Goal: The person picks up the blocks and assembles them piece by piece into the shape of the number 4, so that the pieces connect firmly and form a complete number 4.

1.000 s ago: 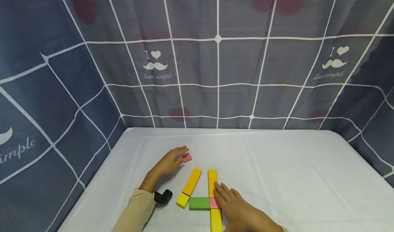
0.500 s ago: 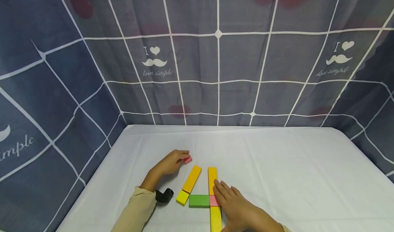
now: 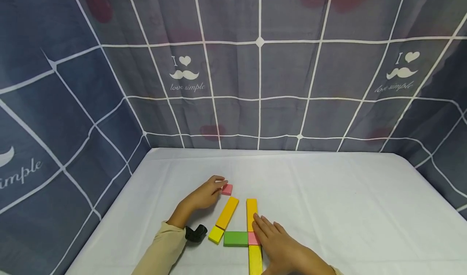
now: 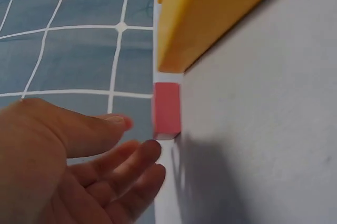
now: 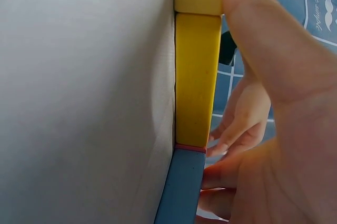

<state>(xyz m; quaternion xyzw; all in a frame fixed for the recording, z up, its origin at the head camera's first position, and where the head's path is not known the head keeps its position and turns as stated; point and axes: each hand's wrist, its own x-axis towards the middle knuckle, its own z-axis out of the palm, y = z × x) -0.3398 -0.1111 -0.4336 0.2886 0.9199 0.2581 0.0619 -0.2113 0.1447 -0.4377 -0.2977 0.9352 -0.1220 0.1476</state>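
Observation:
My left hand (image 3: 208,194) is beside a small pink block (image 3: 227,190), fingertips right at its left edge. In the left wrist view the thumb and fingers are spread loosely, and no grip closes around that pink block (image 4: 167,109). My right hand (image 3: 279,244) rests with fingers extended along the right side of a column of blocks. This column has an orange-yellow block (image 3: 251,214), a pink square (image 3: 254,238) and a yellow block (image 3: 255,259). The right wrist view shows a blue block (image 5: 181,187) by the right fingers; the hand hides it in the head view.
A green block (image 3: 235,239) lies left of the pink square. Farther left, a slanted orange-yellow block (image 3: 227,212) meets a small yellow block (image 3: 216,235) end to end. Black wrist gear (image 3: 196,233) sticks out from the left sleeve. A grid-patterned curtain (image 3: 233,72) surrounds the white table (image 3: 350,202).
The small pink block has shifted slightly right and turned straighter. My left hand moved with it, and its fingers have loosened since half a second ago. The right hand stays in place.

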